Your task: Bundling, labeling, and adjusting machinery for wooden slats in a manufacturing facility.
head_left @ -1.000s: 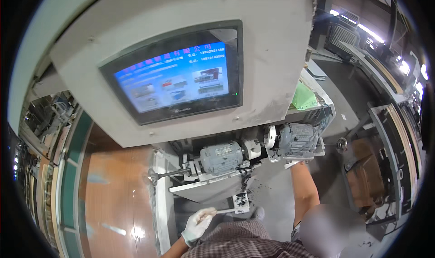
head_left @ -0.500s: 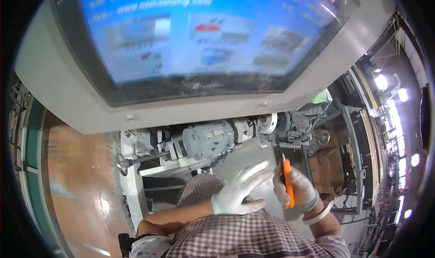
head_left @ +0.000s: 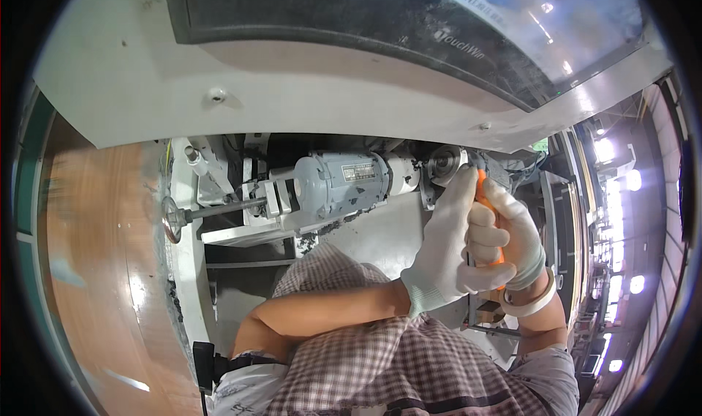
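Observation:
My right hand (head_left: 525, 233), in a white glove, is closed around an orange-handled hand tool (head_left: 481, 186). Gloved fingers cover much of the handle, and its working end is hard to make out. My left hand (head_left: 446, 244), also gloved, is closed beside the tool, touching the right hand. Its long fingers point up toward the tool's upper end and its thumb lies across the lower part; what it grips is hidden. Just beyond the fingertips is a round machine part (head_left: 444, 161), partly covered.
A grey electric motor (head_left: 340, 182) sits on the machine bed, with a handwheel (head_left: 172, 218) on a shaft at its left. A pale panel with a dark-framed screen (head_left: 365, 32) overhangs the far side. At left is a brown board surface (head_left: 102, 270).
My left hand has moved up and right to meet the right hand, and its fingers have closed in. The orange tool has risen toward the machine. The head view has shifted.

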A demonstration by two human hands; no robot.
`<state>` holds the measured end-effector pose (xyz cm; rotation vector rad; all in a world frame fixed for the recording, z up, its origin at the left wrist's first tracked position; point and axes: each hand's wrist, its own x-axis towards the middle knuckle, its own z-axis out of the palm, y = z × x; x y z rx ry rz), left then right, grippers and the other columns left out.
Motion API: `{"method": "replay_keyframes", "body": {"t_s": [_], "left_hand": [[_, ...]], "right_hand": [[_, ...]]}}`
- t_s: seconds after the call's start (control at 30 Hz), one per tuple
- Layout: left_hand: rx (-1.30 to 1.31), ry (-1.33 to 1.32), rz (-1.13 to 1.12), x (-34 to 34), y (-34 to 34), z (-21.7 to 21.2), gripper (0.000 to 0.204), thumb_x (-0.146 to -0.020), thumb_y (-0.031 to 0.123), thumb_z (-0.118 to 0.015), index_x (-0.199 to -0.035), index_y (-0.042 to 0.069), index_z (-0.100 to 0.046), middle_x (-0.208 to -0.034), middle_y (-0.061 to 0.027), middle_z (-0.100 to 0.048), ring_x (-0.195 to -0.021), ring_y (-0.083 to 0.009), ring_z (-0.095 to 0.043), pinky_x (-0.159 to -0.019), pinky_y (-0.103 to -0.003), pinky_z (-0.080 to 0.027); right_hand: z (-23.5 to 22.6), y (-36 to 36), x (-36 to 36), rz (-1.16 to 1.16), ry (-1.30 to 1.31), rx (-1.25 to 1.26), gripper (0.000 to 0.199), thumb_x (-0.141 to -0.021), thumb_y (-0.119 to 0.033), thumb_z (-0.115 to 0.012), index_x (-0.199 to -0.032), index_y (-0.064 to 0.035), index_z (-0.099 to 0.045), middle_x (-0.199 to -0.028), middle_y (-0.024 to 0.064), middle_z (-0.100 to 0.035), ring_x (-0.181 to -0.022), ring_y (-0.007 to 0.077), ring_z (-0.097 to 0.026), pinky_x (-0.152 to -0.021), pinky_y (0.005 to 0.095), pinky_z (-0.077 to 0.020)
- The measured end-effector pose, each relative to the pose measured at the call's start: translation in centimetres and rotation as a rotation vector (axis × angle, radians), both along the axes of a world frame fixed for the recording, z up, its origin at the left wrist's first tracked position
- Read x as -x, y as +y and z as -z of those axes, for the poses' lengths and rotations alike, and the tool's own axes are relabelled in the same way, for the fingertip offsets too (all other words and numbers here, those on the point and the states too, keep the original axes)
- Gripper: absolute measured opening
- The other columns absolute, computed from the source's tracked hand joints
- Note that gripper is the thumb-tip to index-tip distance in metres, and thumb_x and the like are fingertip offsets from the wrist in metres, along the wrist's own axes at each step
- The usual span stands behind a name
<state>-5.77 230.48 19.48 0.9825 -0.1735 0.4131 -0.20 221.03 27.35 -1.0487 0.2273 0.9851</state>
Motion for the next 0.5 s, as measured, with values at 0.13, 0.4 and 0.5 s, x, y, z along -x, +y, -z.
{"method": "replay_keyframes", "body": {"t_s": [0.13, 0.4, 0.5], "left_hand": [[-0.154, -0.130, -0.135, -1.1, 0.0, 0.6, 0.059, -0.088, 0.037, -0.066, -0.131, 0.008, -0.038, -0.093, -0.0036, -0.049, -0.083, -0.0139, -0.053, -0.075, -0.030, -0.053], [-0.230, -0.184, -0.241, -2.3, -0.6, 1.4, 0.084, -0.077, 0.028, -0.080, -0.142, 0.007, -0.033, -0.103, -0.0069, -0.052, -0.095, -0.0198, -0.055, -0.091, -0.032, -0.048], [-0.198, -0.144, -0.107, -2.4, -0.6, 1.7, 0.116, -0.057, 0.020, -0.089, -0.150, 0.002, -0.022, -0.121, -0.0159, -0.048, -0.115, -0.0303, -0.049, -0.105, -0.037, -0.039]], "right_hand": [[-0.6, 0.2, -0.3, 0.001, -0.059, 0.076, 0.046, -0.102, -0.047, -0.044, -0.071, -0.0135, -0.047, -0.049, -0.0067, -0.037, -0.039, 0.0061, -0.030, -0.037, 0.0191, -0.0271], [-0.8, 0.2, -0.6, 0.032, -0.162, 0.123, 0.045, -0.102, -0.047, -0.044, -0.072, -0.0152, -0.048, -0.048, -0.0079, -0.036, -0.037, 0.0056, -0.030, -0.036, 0.0196, -0.0285], [-0.3, 0.2, -0.5, 0.053, -0.171, 0.131, 0.044, -0.103, -0.046, -0.043, -0.072, -0.0150, -0.048, -0.048, -0.0076, -0.037, -0.037, 0.0059, -0.031, -0.036, 0.0202, -0.0308]]}}
